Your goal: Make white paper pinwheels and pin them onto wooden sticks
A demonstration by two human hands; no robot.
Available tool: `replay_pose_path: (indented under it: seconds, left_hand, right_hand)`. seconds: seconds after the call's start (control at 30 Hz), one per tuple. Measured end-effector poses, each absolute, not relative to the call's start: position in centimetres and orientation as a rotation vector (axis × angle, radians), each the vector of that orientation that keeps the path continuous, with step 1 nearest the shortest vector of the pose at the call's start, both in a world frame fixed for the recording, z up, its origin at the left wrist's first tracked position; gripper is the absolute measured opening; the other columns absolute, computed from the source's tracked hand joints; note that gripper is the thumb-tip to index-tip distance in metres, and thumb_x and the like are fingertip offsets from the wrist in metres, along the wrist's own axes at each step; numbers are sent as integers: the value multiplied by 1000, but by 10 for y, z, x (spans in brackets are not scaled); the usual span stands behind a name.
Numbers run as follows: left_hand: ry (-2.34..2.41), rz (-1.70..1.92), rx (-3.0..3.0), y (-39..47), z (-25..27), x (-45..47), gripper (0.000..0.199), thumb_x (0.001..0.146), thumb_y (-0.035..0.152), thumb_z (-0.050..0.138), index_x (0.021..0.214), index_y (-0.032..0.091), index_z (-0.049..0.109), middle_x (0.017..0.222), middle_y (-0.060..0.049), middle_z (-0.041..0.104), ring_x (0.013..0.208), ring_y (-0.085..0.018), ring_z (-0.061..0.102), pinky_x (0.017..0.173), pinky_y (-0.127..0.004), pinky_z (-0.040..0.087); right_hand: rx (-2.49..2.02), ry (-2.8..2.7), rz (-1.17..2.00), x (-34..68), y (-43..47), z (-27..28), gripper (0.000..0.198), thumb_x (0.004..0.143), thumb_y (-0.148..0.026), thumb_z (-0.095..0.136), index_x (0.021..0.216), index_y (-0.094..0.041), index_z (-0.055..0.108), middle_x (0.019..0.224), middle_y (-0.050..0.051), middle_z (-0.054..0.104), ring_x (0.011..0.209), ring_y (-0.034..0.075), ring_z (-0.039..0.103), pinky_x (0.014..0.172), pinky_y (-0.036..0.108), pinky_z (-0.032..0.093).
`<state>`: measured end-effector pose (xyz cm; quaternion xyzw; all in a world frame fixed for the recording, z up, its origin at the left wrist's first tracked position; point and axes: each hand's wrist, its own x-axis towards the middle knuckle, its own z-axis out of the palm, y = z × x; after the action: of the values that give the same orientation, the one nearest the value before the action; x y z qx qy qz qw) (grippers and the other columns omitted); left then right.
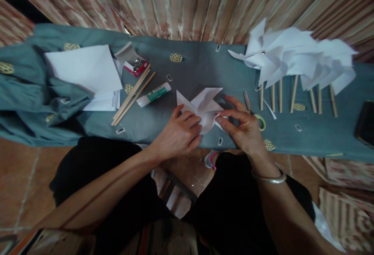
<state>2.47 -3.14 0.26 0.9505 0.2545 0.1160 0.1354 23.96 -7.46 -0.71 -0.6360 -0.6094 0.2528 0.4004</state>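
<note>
A white paper pinwheel (204, 101) with folded blades lies near the front edge of the cloth-covered table, between my hands. My left hand (182, 130) is closed over its left side, the fingers curled and pressing on the paper. At the right, my right hand (242, 124) pinches one blade between thumb and forefinger. No stick shows on this pinwheel. Just left of it lies a glue stick (154, 94) with a green label. Beyond my right hand rests a pair of scissors (258, 121) with pale green handles, partly hidden by the fingers.
Finished pinwheels (295, 54) on wooden sticks lie in a row at the back right. On the left are a stack of white paper (84, 69), loose wooden sticks (133, 95) and an open red box (136, 64) of small metal pins. A dark phone (366, 124) sits at the right edge.
</note>
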Motion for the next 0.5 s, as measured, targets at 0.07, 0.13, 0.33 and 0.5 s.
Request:
replay_pose_path:
  seconds: [0.07,0.13,0.33,0.5]
  left_hand:
    - [742,321,2757,-32,3,25,25,91,31,50,100,17,70,111,-7,68,108,-26,56,110,-55,31]
    - [746,304,2763,-32,4,25,25,91,33,51,99,18,70,112,-6,68,109,-26,55,111,-54,30]
    - [737,293,2769,-32,3,25,27,91,33,51,102,17,68,109,-7,68,109,-27,55,111,-57,29]
    - [742,313,2757,-32,3,26,24,90,32,52,101,19,69,105,-6,69,108,-26,56,112,-56,29]
  right_hand:
    - [-1622,-1573,607,234,-74,-9,6,81,-30,69,84,-28,74,138,2,57,131,28,50,112,55,36]
    - [-1647,-1613,561,228,-74,-9,6,82,-29,68,83,-28,74,138,2,57,133,29,48,113,57,34]
    - [-1750,-1678,417,216,-75,-10,9,84,-26,64,84,-28,72,140,1,53,137,28,41,116,54,32]
    - [-1796,-1682,365,209,-74,-11,11,85,-25,61,84,-28,72,137,1,54,136,29,41,117,54,31]
